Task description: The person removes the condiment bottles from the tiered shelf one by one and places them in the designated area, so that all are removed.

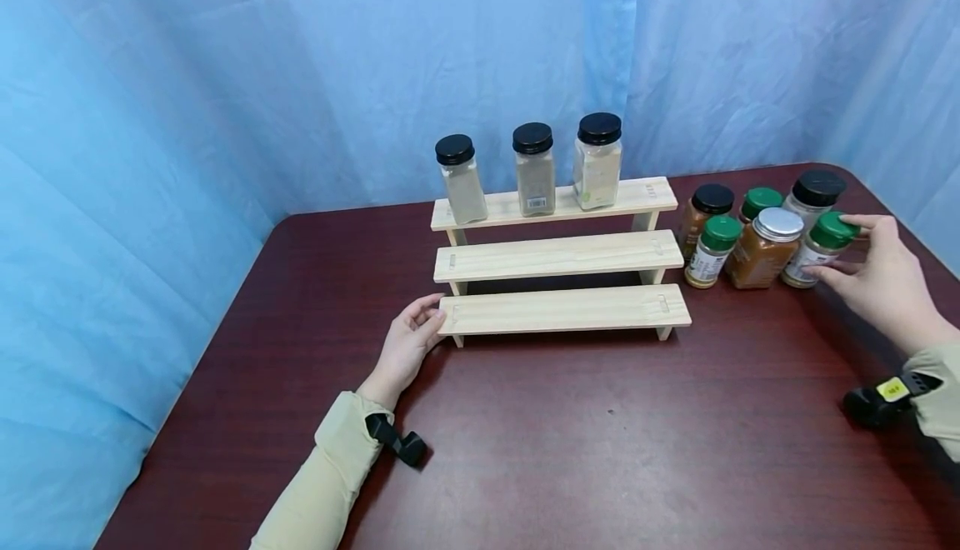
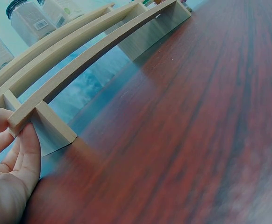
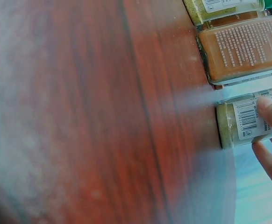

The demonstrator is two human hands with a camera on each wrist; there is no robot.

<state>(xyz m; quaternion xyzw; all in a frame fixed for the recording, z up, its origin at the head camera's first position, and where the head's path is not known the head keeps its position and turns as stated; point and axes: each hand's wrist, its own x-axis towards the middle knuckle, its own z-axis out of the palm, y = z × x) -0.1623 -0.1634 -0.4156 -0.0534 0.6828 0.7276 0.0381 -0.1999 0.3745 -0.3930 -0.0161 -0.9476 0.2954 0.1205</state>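
My left hand (image 1: 408, 342) pinches the left end of the lowest board of a three-step wooden rack (image 1: 562, 313), thumb and fingertips at its corner. At the right, my right hand (image 1: 881, 283) holds a small spice jar (image 1: 801, 265) with a green lid, the thumb against its label and a finger over the lid. In the right wrist view the jar (image 3: 227, 123) stands on the table, its barcode label showing beside the thumb. Three clear jars with black lids, the middle one (image 1: 536, 175) among them, stand on the rack's top step.
Beside the held jar stand a silver-lidded brown jar (image 1: 761, 254), another green-lidded jar (image 1: 707, 262), a black-lidded brown jar (image 1: 701, 217), and a black-lidded jar (image 1: 813, 192) behind. Blue curtains (image 1: 375, 75) hang around the dark red table (image 1: 600, 450).
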